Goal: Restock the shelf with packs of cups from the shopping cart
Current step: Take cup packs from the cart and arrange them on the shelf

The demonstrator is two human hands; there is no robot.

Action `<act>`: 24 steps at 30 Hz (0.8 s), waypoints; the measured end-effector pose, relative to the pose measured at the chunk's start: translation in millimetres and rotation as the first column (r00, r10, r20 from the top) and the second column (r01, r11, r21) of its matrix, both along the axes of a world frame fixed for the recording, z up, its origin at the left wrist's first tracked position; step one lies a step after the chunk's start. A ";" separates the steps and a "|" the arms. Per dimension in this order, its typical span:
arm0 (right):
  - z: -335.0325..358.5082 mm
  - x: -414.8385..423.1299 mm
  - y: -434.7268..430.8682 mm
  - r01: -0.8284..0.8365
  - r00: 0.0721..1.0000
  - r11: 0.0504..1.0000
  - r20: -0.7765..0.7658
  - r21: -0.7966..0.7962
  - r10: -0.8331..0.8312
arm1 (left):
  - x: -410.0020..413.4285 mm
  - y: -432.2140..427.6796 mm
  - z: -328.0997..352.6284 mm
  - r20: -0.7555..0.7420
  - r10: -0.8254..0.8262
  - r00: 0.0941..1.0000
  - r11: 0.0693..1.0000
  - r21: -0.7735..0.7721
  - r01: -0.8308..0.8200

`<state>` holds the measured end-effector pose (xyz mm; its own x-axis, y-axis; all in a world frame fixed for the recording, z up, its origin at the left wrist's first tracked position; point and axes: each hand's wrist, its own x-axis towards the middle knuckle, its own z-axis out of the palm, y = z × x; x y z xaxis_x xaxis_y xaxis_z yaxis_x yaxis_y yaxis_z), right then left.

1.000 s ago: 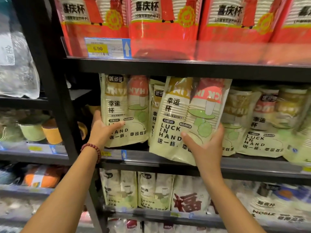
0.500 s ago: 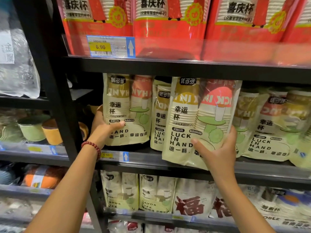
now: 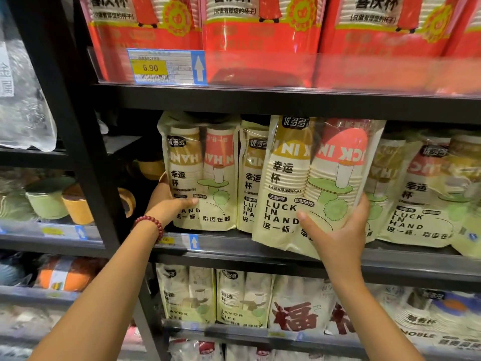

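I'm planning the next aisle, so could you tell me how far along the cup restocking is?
Done: cream packs stand on the middle shelf. In hand: the right hand grips a tilted pack at its edge; the left hand holds the leftmost pack. Left: seating it; the cart is unseen.

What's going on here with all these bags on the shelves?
A person is stocking a shop shelf with packs of paper cups. The right hand holds a cream pack tilted at the front of the middle shelf, its bottom edge over the shelf lip, not yet set into the row. The left hand grips the leftmost pack, which stands on that shelf. Red packs fill the shelf above.
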<state>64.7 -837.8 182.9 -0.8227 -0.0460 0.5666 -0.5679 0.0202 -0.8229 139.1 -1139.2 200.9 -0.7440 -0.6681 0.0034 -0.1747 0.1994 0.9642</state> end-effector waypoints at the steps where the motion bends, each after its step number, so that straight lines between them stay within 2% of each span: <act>1: -0.1 -0.2 -0.1 0.001 1.000 1.000 -0.007 0.002 -0.001 | 0.5 -0.7 -1.4 0.003 -0.002 1.000 1.000 0.006 0.002; 5: 0.8 -1.2 1.3 -0.010 1.000 1.000 -0.024 0.005 0.010 | 3.5 4.0 -2.8 -0.055 0.027 0.998 0.999 -0.039 -0.030; 11: 4.8 -2.9 8.2 -0.029 0.999 1.000 -0.029 0.008 0.029 | 2.3 4.2 0.3 0.002 0.088 0.996 0.989 -0.121 -0.087; 16: 6.0 -7.8 17.1 -0.054 0.998 0.998 -0.022 0.029 0.055 | 5.4 17.7 -0.8 -0.101 0.165 0.981 0.959 -0.215 -0.184; 24: 11.4 -13.3 4.3 -0.197 0.980 0.979 -0.004 -0.050 0.197 | 4.4 15.8 -0.1 -0.100 0.162 0.982 0.958 -0.225 -0.181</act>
<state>51.4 -833.5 194.3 -0.8008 -0.1792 0.5715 -0.5558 -0.1332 -0.8206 143.4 -1123.4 200.8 -0.6097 -0.7592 0.2278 -0.1502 0.3928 0.9073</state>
